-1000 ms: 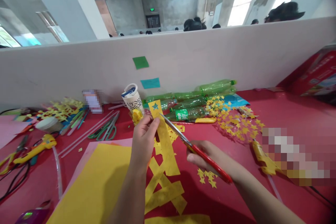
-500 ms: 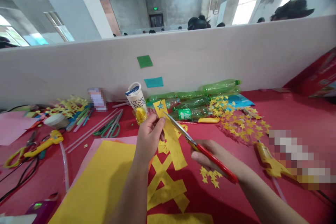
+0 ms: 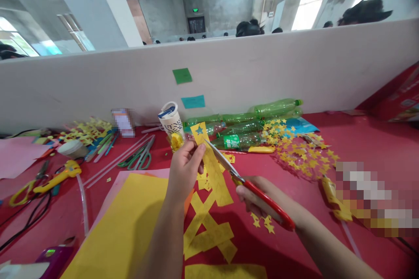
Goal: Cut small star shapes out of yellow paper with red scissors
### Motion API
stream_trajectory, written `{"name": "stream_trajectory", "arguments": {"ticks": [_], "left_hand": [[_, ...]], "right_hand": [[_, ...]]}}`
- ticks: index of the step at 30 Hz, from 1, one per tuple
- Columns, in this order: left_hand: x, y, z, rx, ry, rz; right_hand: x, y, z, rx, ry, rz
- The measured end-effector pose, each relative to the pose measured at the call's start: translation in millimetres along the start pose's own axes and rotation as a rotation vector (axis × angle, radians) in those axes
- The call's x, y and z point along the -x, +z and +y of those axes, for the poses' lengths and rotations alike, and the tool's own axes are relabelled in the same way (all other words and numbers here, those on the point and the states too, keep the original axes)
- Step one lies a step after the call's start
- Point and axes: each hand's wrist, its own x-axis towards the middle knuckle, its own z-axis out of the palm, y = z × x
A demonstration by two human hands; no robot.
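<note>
My left hand pinches a strip of yellow paper near its upper end, where a star-shaped hole shows. My right hand is closed around red-handled scissors. Their blades point up and left, and the tips meet the strip's edge just below the star hole. Beneath the strip lie more yellow strips, some crossing each other. A few cut yellow stars rest on the red table by my right hand.
Yellow sheets lie at the left. Beyond my hands are a white cup, green plastic bottles and many yellow stars. Yellow glue guns sit on both sides, with green-handled scissors further back. A white partition closes the far side.
The view has shifted slightly. My left hand still pinches the paper strip, and the scissors stay at its edge with little movement.
</note>
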Motion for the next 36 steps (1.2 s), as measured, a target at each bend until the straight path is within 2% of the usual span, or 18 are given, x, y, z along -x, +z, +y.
{"name": "stream_trajectory", "arguments": {"ticks": [14,22,31,36], "left_hand": [[2,4.9,4,0.079,-0.017,0.043],[3,6.8,2,0.151,-0.023,0.043],[2,9.5,3,0.215,-0.052,0.055],[3,8.2,3,0.21,-0.057,0.06]], "right_hand": [[0,1,-8,-0.06,0.025,-0.039],[0,3,-14,-0.069,0.012,-0.014],[0,5,-14,-0.109,0.051,-0.013],[-2,7,-5,-0.11,0.027,-0.002]]}}
